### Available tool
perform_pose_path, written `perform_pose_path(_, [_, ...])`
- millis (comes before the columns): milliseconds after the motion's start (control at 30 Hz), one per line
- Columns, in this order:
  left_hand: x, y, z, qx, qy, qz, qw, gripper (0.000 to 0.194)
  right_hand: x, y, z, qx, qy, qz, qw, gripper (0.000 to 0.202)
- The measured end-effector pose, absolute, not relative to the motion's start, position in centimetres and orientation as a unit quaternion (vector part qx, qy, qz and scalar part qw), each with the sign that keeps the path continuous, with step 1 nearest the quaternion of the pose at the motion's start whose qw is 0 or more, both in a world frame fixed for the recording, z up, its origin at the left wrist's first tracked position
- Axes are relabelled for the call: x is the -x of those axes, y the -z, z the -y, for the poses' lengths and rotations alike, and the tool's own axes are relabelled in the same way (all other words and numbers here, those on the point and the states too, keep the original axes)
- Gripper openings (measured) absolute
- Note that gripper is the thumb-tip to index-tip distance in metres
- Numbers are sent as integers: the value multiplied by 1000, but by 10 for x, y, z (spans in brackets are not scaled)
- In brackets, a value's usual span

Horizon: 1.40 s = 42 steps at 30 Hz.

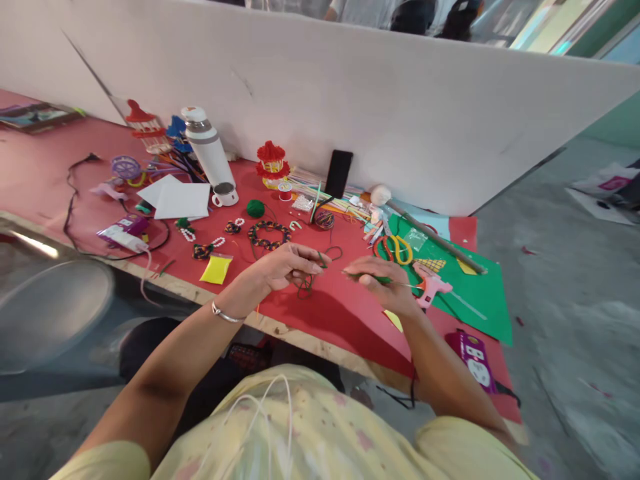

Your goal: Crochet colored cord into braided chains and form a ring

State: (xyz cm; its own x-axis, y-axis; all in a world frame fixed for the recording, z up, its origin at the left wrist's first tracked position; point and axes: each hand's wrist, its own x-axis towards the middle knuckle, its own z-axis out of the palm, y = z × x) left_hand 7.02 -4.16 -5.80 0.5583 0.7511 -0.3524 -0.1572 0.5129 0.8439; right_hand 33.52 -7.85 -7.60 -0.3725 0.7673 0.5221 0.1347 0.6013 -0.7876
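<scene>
My left hand (293, 263) is closed in a pinch on dark green yarn (305, 285), whose loose loops hang below the fingers over the red table covering. To its right, my right hand (383, 277) curls round a slim tool with a green handle (377, 279). A thin metal shaft seems to stick out of that fist towards the right; the tool's tip is too small to make out. A gap separates the two hands. Behind them lies a ball of multicoloured yarn (325, 220). Beyond my left hand is a dark braided ring (270, 235) with coloured spots.
Scissors with yellow handles (403, 250) and a pink glue gun (431, 283) lie right of my right hand. A phone (339, 175) leans near the white partition (400, 113). A white flask (210, 153), cup (226, 195) and green yarn ball (255, 208) stand left.
</scene>
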Motion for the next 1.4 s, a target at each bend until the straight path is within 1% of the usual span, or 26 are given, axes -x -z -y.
perform_pose_path(67, [-73,60,43,-405,-276,-363,793,34,-330,84,82,297,-430,681,513,21])
perform_pose_path(133, [-82,62,47,-414,-289,-352,788,40,-318,95,86,297,-524,562,566,27])
perform_pose_path(200, [-96,65,51,-442,-345,-345,753,50,-301,105,92,313,-582,436,611,29])
perform_pose_path(233, [-103,68,53,-467,-387,-347,715,53,-293,109,94,330,-586,384,632,30])
perform_pose_path(300, [-116,76,57,-528,-459,-378,606,53,-277,114,100,382,-545,328,670,30])
perform_pose_path(367, [-125,85,60,-578,-481,-416,511,52,-266,116,105,445,-453,338,695,29])
perform_pose_path(433, [-129,91,61,-595,-486,-436,469,52,-256,116,110,494,-354,377,699,28])
perform_pose_path(467, [-130,93,62,-587,-492,-437,472,53,-251,117,111,508,-314,394,698,28])
perform_pose_path(533, [-128,92,62,-539,-508,-424,521,52,-242,120,113,514,-267,410,705,27])
perform_pose_path(600, [-123,86,61,-456,-505,-399,615,51,-236,125,113,496,-252,418,718,26])
perform_pose_path(700, [-106,75,54,-350,-428,-363,750,50,-242,128,109,443,-254,477,715,23])
perform_pose_path(767, [-91,69,47,-334,-361,-353,796,50,-258,123,106,411,-256,547,683,21])
perform_pose_path(833, [-78,66,40,-346,-311,-345,815,47,-280,113,103,405,-260,617,623,19])
perform_pose_path(967, [-68,62,30,-401,-249,-324,820,42,-321,85,100,406,-262,718,502,19])
perform_pose_path(1033, [-70,61,26,-417,-227,-317,821,41,-335,75,97,398,-274,736,474,18])
perform_pose_path(1133, [-77,63,25,-419,-203,-313,828,34,-342,75,93,380,-348,703,491,18])
perform_pose_path(1200, [-84,64,27,-413,-198,-308,834,29,-335,85,91,369,-432,630,530,24])
perform_pose_path(1267, [-91,65,30,-401,-216,-304,837,30,-322,100,91,367,-500,528,581,34])
perform_pose_path(1333, [-96,64,33,-384,-238,-300,840,34,-307,113,92,377,-535,438,617,39])
perform_pose_path(1400, [-97,62,33,-366,-239,-298,849,34,-297,120,93,385,-537,391,640,37])
